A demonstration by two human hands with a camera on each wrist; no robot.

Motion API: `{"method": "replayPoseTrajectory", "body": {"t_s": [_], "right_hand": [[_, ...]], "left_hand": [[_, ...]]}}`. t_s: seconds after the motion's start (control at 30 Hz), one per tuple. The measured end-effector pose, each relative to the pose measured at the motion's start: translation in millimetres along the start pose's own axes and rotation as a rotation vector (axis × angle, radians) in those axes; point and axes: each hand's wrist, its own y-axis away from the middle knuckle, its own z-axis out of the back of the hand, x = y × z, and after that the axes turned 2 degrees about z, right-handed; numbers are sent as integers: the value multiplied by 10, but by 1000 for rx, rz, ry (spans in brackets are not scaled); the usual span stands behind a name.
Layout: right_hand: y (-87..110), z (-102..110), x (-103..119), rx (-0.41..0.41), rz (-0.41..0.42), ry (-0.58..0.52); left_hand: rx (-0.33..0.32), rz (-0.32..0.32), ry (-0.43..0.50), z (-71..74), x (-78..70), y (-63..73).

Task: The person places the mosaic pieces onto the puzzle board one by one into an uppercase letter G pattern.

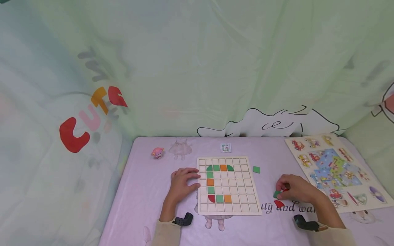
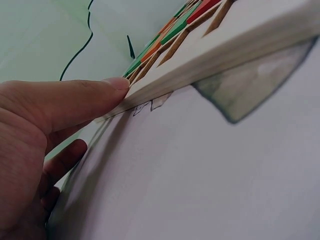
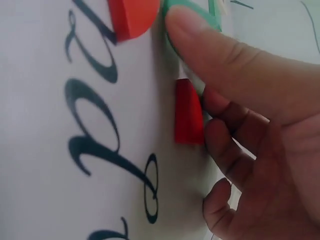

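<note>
A pale wooden grid board [image 1: 246,206] lies on the table. Green, orange and red tiles [image 1: 219,198] sit in its cells in a C-like line. At the board's left edge, my left hand [image 1: 181,184] has its fingers loosely bent; in the left wrist view the thumb [image 2: 112,87] touches the rim. To the board's right, my right hand [image 1: 297,189] pinches a green tile [image 3: 192,11] between thumb and forefinger, just over the cloth. Two red round-edged tiles lie close by: one red tile [image 1: 279,204] in front, another [image 3: 189,112] beneath the curled fingers.
A loose green square tile [image 1: 257,169] lies right of the board. Behind the board is a small pattern card [image 1: 226,148]. A pink figurine [image 1: 158,152] stands at the back left. The picture puzzle board [image 1: 369,201] covers the table's right side.
</note>
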Motion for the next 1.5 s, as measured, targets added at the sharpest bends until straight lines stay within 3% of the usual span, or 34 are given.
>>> {"method": "replayPoseTrajectory", "body": {"t_s": [0.23, 0.37, 0.57, 0.73, 1.03, 1.5], "right_hand": [[31, 41, 139, 13, 26, -83], [6, 18, 256, -15, 83, -147], [-108, -100, 465, -21, 152, -191], [-188, -250, 666, 29, 148, -242], [-295, -482, 912, 13, 204, -265], [-370, -638, 1052, 12, 230, -228]], "left_hand": [[-5, 2, -2, -6, 10, 5], [-3, 2, 2, -9, 15, 5], [-6, -4, -1, -15, 25, 0], [2, -1, -11, -23, 31, -9], [0, -1, -7, -5, 1, 0], [2, 7, -6, 5, -14, 6]]}}
